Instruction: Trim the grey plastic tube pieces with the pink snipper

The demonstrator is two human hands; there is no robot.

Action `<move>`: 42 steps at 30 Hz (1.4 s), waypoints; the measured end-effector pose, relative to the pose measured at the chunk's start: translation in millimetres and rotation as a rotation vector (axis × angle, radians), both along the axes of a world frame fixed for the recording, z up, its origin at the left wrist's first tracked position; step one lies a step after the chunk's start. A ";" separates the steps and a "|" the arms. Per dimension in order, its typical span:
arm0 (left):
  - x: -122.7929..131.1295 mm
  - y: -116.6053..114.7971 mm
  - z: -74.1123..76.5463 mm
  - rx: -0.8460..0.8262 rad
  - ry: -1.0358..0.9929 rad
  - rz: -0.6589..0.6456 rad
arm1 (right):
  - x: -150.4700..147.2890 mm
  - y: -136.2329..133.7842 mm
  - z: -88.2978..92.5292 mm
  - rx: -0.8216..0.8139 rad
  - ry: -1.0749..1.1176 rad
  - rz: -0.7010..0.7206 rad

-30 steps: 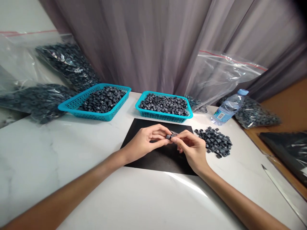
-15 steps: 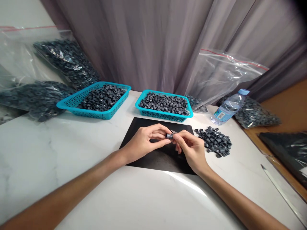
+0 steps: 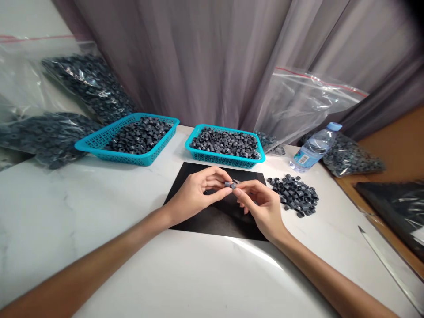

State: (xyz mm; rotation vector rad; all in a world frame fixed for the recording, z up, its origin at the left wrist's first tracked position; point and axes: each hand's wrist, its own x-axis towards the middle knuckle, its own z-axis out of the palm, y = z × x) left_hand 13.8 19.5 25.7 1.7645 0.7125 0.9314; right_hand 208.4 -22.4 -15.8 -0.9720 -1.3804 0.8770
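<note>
Over a black mat (image 3: 208,221), my two hands meet at the fingertips. My left hand (image 3: 200,187) pinches a small dark grey plastic part (image 3: 227,184), hollow like the others on the table. My right hand (image 3: 261,201) has its thumb and index finger closed at the same spot, against a grey piece (image 3: 232,186); whether this is a second part or the same one I cannot tell. A thin, pointed, blade-like silver thing (image 3: 236,181) shows at the right fingertips, mostly hidden by the fingers.
A loose pile of grey parts (image 3: 294,196) lies right of the mat. Behind are two blue baskets (image 3: 150,157) (image 3: 228,160) of similar parts. A water bottle (image 3: 313,150) stands at right. Bags of parts (image 3: 92,88) (image 3: 351,157) flank the table; a pale strip (image 3: 384,265) lies front right.
My fingertips have shifted slightly left, and the grey piece between them has turned. The right thumb now presses closer to the left thumb. The view has moved a little.
</note>
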 end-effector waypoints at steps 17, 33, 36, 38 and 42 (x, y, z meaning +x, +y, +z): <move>-0.7 -1.5 3.0 0.048 -0.010 0.023 | -0.9 -0.3 -4.3 0.067 -0.103 -0.034; -0.1 -2.0 1.7 0.080 -0.006 0.035 | -1.9 -1.7 -1.5 0.126 -0.139 -0.034; -0.1 -2.2 1.8 0.076 -0.003 0.033 | -0.9 -2.2 -1.1 0.125 -0.149 -0.043; 0.1 -2.3 2.3 0.072 -0.003 0.030 | -0.4 -2.1 -1.3 0.122 -0.152 -0.044; 0.3 -1.8 3.0 0.051 0.004 0.018 | -1.6 -1.3 -2.6 0.111 -0.144 -0.034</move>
